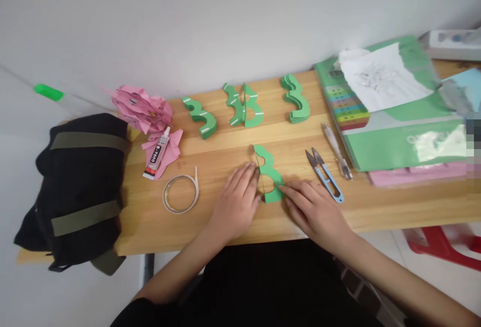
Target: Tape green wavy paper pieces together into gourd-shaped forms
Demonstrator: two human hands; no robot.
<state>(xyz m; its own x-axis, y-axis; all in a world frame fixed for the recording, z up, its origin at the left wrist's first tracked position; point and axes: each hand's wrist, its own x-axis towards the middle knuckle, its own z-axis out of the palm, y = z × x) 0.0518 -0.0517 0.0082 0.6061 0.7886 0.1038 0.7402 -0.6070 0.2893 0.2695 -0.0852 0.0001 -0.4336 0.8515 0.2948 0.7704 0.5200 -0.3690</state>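
A green scalloped paper cutout (275,179), folded along its length, lies on the wooden table between my hands. At its left edge my left hand (238,196) holds it, fingers close together and bent, with the thumb near the lower corner. My right hand (313,209) grips the lower right edge between fingertips and thumb; the exact contact is partly hidden. Thread snips (326,179) with blue handles lie beyond my right hand, blades parted. Left of my left hand rests a roll of tape (165,194). Behind are green cutouts (208,125) with white strips on them.
More green cutouts (256,121) and a green stack (299,111) stand near the wall. Pink paper pieces (141,109) and a glue tube (157,154) are at left, beside a black bag (78,181). A pen (333,141) lies by a green folder (394,141) topped with crumpled white paper (379,78).
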